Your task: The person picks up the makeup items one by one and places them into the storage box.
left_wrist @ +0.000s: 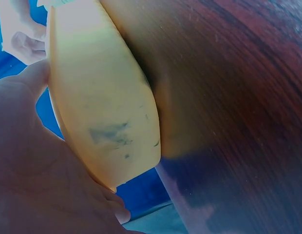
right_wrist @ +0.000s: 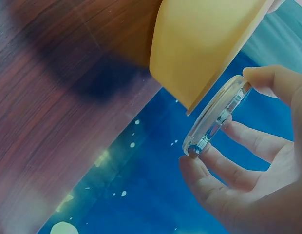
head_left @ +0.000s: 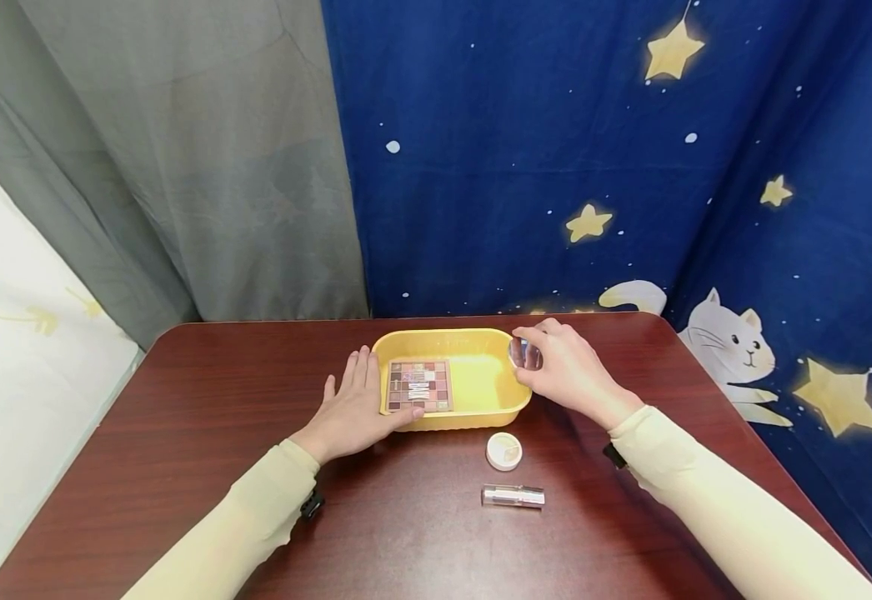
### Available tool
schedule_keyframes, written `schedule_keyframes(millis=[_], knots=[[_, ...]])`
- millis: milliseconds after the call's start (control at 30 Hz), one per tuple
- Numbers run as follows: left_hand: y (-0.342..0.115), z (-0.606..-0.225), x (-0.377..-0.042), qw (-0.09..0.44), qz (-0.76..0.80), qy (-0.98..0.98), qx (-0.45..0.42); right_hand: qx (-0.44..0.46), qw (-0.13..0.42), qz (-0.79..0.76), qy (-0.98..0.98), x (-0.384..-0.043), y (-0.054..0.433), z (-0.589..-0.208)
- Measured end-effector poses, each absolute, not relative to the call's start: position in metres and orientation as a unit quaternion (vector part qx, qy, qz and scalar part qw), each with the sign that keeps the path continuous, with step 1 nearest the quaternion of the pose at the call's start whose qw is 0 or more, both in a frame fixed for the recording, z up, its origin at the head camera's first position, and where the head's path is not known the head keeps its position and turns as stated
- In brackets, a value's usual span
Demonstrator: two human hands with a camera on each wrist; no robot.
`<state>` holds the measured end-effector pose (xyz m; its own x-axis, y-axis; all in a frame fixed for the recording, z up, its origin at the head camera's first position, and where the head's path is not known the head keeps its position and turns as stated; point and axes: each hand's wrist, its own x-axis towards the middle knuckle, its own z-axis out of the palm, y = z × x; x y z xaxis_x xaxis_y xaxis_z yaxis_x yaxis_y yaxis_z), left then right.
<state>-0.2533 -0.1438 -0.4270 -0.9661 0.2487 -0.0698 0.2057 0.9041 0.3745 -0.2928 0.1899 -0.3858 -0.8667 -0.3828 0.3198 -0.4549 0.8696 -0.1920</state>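
A yellow plastic basin [head_left: 481, 422] stands near the table's far edge. Inside it, at the left end, lies an eyeshadow palette [head_left: 419, 387]. My left hand [head_left: 352, 410] rests against the basin's left end, fingers straight along the outside and thumb over the front rim. In the left wrist view that hand [left_wrist: 39, 161] lies along the rim. Over the basin's right end, my right hand [head_left: 567, 367] pinches a round compact [head_left: 524, 354] by its edge. The right wrist view shows the compact [right_wrist: 217, 116] tilted, clear-sided, between thumb and fingertips close to the rim.
In front of the basin sit a small round white jar [head_left: 504, 451] and a lipstick tube [head_left: 513, 497] lying on its side. The reddish-brown table [head_left: 226, 400] ends just behind the basin, at a blue star-patterned curtain [head_left: 496, 167] and a grey one [head_left: 241, 167].
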Motion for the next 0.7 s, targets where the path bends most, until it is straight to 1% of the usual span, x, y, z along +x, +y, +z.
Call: schedule_keyframes(millis=[300, 700], knots=[[-0.143, -0.426, -0.253, 0.056, 0.187, 0.974, 0.117, 0.227, 0.118, 0.126, -0.958, -0.295, 0.178, -0.385], [-0.144, -0.428, -0.253, 0.051, 0.183, 0.974, 0.120, 0.236, 0.114, 0.116, -0.958, -0.294, 0.166, -0.386]])
